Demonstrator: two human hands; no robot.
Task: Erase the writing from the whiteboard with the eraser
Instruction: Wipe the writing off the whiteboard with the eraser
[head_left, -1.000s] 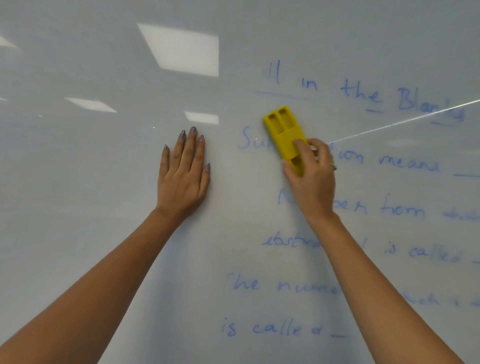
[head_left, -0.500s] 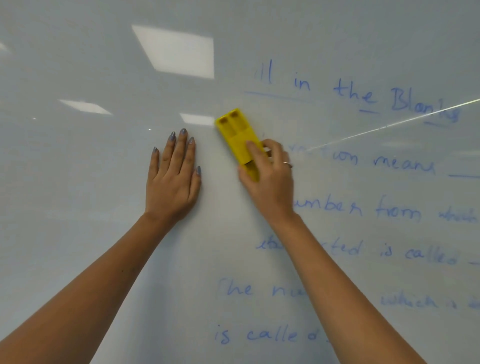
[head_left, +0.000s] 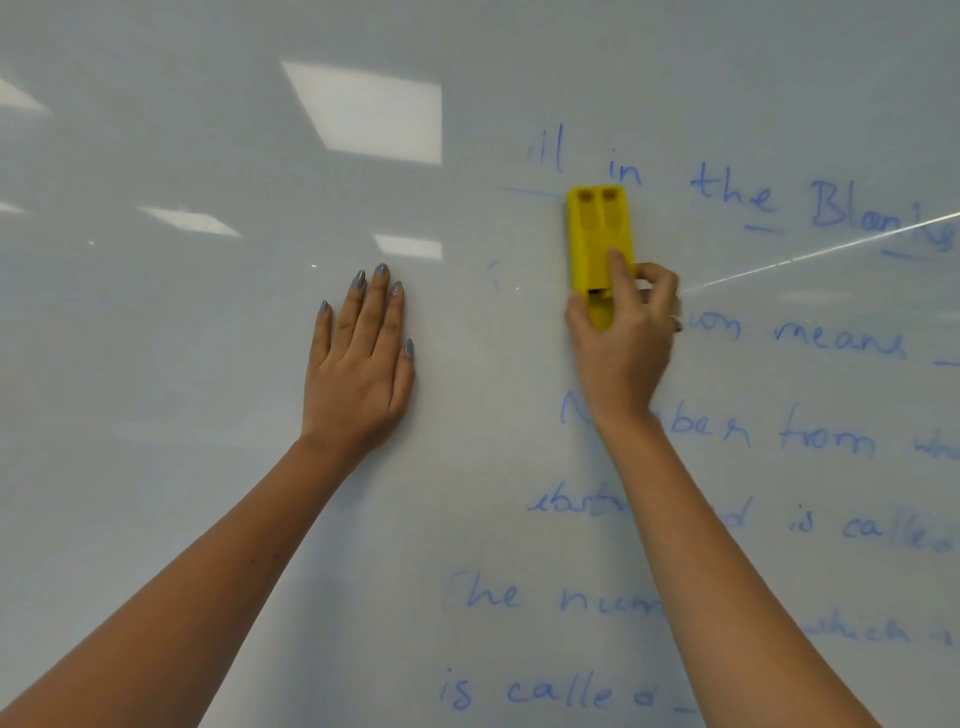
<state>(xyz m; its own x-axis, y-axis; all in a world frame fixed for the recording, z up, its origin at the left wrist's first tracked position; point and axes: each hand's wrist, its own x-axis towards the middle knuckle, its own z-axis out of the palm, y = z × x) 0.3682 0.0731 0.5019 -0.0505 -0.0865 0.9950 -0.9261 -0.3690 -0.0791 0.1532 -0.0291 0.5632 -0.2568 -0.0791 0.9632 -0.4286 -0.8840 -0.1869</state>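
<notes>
A glossy white whiteboard (head_left: 182, 364) fills the view, with blue handwritten lines (head_left: 831, 343) across its right half. The left hand (head_left: 358, 364) lies flat on the board, fingers straight and close together. The right hand (head_left: 621, 343) grips the lower end of a yellow rectangular plastic eraser (head_left: 597, 234), fingers curled around it, held upright against the board just under the top line.

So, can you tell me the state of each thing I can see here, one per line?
whiteboard: upright, left part wiped, right part still written on
blue writing: partly erased, several lines remain, some letters smeared
yellow eraser: pressed flat on the board, standing upright, held at its lower end
right hand: grips the eraser
left hand: flat on the board, fingers straight
</notes>
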